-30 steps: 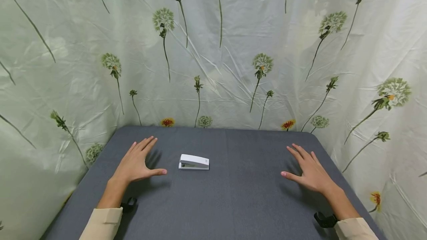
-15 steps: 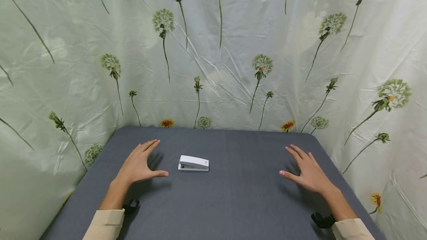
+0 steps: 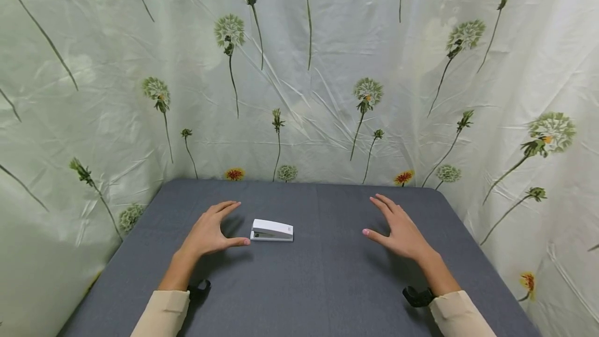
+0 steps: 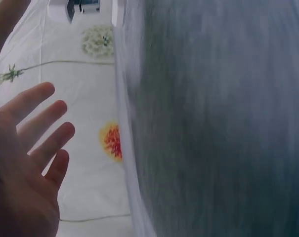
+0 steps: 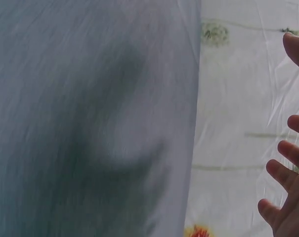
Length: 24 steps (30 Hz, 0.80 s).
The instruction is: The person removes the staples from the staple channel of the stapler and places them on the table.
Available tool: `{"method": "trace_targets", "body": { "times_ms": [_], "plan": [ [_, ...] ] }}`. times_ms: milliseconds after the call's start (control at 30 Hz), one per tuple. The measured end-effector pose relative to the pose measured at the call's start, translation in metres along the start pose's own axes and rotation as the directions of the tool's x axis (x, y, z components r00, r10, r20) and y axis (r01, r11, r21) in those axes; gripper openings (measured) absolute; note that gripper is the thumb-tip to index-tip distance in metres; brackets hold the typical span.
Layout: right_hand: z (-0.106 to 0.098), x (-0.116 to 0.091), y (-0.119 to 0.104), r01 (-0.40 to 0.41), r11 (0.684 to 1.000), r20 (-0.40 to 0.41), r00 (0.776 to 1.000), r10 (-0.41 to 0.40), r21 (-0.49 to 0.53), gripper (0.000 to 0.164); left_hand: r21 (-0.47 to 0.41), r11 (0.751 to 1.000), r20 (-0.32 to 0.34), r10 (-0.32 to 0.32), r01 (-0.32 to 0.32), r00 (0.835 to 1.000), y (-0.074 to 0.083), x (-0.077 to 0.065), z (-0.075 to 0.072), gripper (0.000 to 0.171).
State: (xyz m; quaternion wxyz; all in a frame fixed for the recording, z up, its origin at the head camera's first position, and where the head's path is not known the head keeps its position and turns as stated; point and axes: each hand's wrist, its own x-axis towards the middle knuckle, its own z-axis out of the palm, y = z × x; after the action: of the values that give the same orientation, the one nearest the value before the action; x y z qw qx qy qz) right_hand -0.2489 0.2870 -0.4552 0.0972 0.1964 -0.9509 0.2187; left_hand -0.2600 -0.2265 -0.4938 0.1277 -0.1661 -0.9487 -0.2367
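Note:
A white stapler (image 3: pixel 272 230) lies on the dark grey tabletop, a little left of the middle in the head view. Just left of it is my left hand (image 3: pixel 208 234), fingers spread and thumb tip close to the stapler's left end. My right hand (image 3: pixel 400 232) hovers well to the right of the stapler, its fingers also spread and holding nothing. In the left wrist view the stapler (image 4: pixel 85 9) shows only partly at the top edge, with the left hand (image 4: pixel 33 148) at the side. Only fingers of the right hand (image 5: pixel 290 173) appear in the right wrist view.
The grey cloth-covered table (image 3: pixel 309 295) fills the lower part of the head view. Behind it and along both sides hangs a pale curtain (image 3: pixel 318 118) printed with dandelions. Dark bands (image 3: pixel 418 297) sit on both wrists below the cream sleeves (image 3: pixel 460 313).
Both hands have moved inward: the left one rightward toward the stapler, the right one leftward and slightly farther forward. The stapler has stayed in place on the table.

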Motion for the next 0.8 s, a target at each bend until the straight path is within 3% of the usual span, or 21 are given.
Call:
{"method": "trace_targets", "body": {
  "times_ms": [167, 500, 800],
  "plan": [
    [0.015, 0.013, -0.02, 0.017, 0.999, 0.012, 1.0, -0.017, 0.03, 0.088, -0.066, 0.998, 0.044, -0.019, 0.022, 0.999, 0.006, 0.004, 0.01, 0.102],
    [0.048, 0.041, -0.056, 0.061, 0.994, 0.065, 0.996, -0.067, 0.087, 0.088, -0.194, 0.981, 0.126, 0.035, -0.01, 0.991, 0.01, 0.009, 0.027, 0.089],
    [0.072, 0.07, -0.098, 0.112, 0.985, 0.11, 0.986, -0.127, 0.131, 0.082, -0.245, 0.969, 0.089, 0.048, -0.024, 0.995, 0.011, 0.015, 0.037, 0.075]
  ]
}}
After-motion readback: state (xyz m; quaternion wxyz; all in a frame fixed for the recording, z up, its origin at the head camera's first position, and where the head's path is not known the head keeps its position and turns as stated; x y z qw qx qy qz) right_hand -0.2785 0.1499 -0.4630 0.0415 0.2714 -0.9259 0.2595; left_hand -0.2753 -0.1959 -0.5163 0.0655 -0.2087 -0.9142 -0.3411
